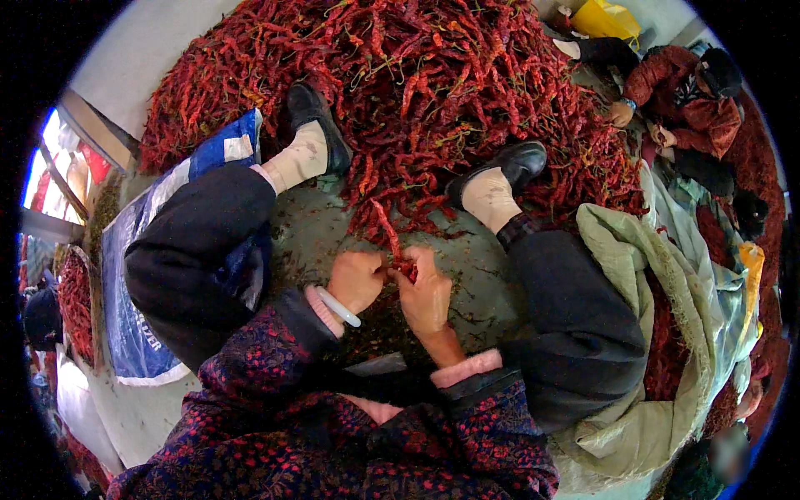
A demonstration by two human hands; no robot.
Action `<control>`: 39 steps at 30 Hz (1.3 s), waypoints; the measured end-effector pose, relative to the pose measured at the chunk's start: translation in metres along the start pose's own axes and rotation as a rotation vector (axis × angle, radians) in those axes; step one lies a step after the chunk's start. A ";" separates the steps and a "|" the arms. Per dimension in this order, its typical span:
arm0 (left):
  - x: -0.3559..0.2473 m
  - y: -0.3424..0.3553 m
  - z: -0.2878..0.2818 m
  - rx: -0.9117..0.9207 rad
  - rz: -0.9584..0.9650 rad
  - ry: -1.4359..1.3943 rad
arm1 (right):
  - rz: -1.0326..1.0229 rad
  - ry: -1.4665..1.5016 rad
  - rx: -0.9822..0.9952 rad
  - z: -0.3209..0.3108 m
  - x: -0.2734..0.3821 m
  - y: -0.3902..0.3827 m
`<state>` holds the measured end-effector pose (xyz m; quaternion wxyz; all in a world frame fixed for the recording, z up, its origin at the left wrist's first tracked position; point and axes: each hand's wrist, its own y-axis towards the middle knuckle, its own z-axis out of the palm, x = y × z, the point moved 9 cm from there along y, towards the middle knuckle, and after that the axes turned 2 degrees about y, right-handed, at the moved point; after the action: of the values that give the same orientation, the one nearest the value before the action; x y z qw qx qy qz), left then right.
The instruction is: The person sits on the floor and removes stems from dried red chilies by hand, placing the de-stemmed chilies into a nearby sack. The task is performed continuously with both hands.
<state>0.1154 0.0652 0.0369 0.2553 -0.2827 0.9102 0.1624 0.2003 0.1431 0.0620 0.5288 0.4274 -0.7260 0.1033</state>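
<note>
You have one long red chilli [384, 227], just short of the chilli heap [467, 92] and pointing toward it, pinched in your right hand [427, 296]; your left hand [358, 280], curled closed, meets the right at the fingertips, its exact grip hidden. One pale green sack [614, 227], to the heap's near right; one blue-and-white sack [123, 283], to its near left.

A dark floral jacket [333, 442] shows pink, perhaps knitted, cuffs [467, 369].
</note>
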 end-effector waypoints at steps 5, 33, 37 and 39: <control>0.003 -0.009 0.017 0.304 -0.046 0.130 | 0.168 0.305 -0.047 -0.004 -0.008 0.001; 0.110 0.061 0.058 0.165 -0.453 0.080 | 0.981 1.300 -0.061 0.030 -0.079 -0.024; 0.125 0.058 0.067 0.163 -0.631 -0.277 | 1.015 1.268 -0.076 0.028 -0.077 -0.026; 0.127 0.055 0.069 0.147 -0.652 -0.442 | 1.016 1.266 -0.069 0.030 -0.077 -0.026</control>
<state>0.0179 0.0843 -0.0818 0.5026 -0.4959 0.7052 0.0640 0.2046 0.1482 -0.0247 0.7407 -0.1107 -0.3973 0.5304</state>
